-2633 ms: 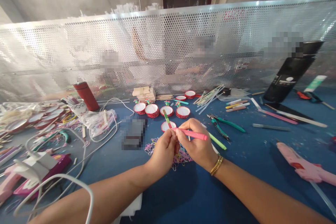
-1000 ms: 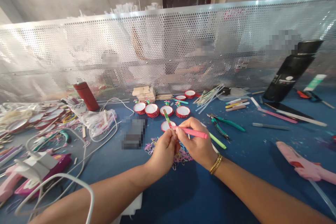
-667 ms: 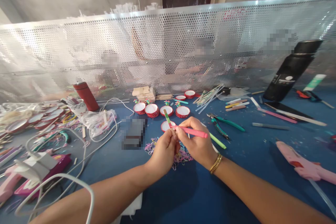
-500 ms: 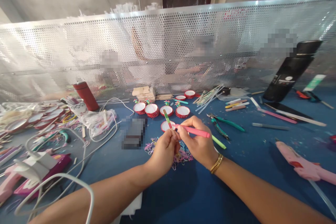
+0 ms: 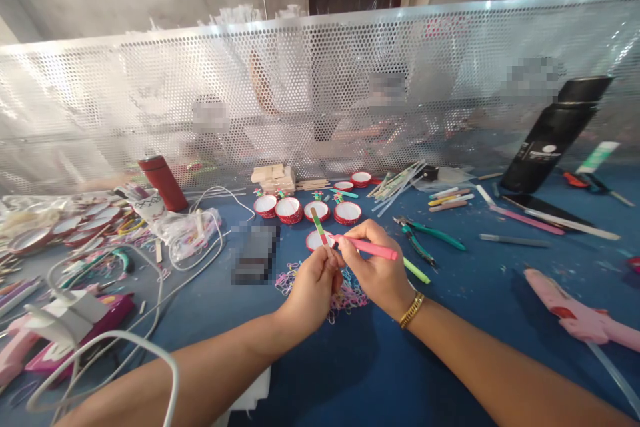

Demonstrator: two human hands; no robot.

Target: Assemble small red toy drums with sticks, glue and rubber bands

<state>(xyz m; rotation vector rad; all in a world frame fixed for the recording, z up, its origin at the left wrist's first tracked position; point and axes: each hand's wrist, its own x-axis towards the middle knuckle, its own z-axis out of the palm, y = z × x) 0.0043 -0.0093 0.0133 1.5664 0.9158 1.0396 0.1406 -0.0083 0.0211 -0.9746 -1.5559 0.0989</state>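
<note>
Between the fingers of my left hand (image 5: 314,283) is a flat wooden craft stick (image 5: 319,227), tilted upward and coloured brown, green and red along its length. My right hand (image 5: 383,267) is closed around a pink marker (image 5: 370,248), whose tip is at the stick beside my left fingertips. Just behind the stick lies a small red-rimmed white dish (image 5: 314,240), partly covered by it. Under my hands is a pile of pastel rubber loops (image 5: 347,300). A light green marker (image 5: 417,271) lies right of my right hand.
Several red-and-white dishes (image 5: 347,212) stand beyond my hands. A phone (image 5: 255,253) lies left, near white cables (image 5: 163,287). To the right are green-handled pliers (image 5: 440,235), a pink glue gun (image 5: 570,310) and a black bottle (image 5: 550,140). A perforated metal screen (image 5: 320,93) runs behind.
Almost nothing differs. The pink marker and my right hand have shifted very slightly left; my left hand keeps the stick in the same place.
</note>
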